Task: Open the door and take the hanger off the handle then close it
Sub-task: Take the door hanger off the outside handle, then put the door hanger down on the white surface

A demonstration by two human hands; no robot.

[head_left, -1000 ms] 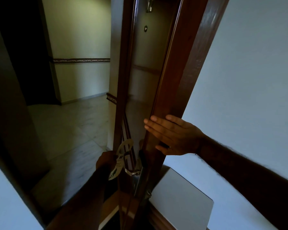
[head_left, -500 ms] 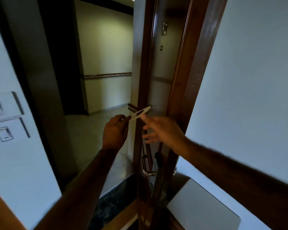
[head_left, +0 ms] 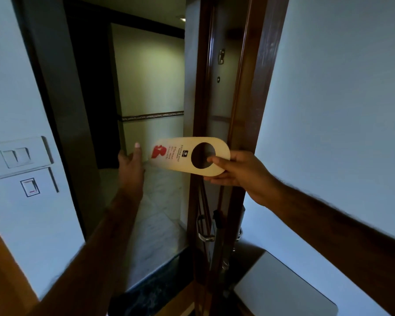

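Head view looks down a dim doorway. The brown wooden door point(head_left: 217, 110) stands open, with its edge turned to us. Low on it is a shiny metal handle point(head_left: 203, 231), and nothing hangs on it. The hanger point(head_left: 180, 156) is a pale card with a round hole, red marks and small print. It is up in the air, lying almost flat, just in front of the door edge. The right hand point(head_left: 240, 172) has a pinching grip on the hole end, thumb on top and fingers under. The left hand point(head_left: 131, 165) is spread open, its fingers close to the card's other end; whether they touch it is hard to tell. Past the door is a hallway with a pale, shiny floor point(head_left: 155, 215) and a wall with a dark patterned strip point(head_left: 151, 115). White light switches point(head_left: 21, 156) sit on the near left wall.
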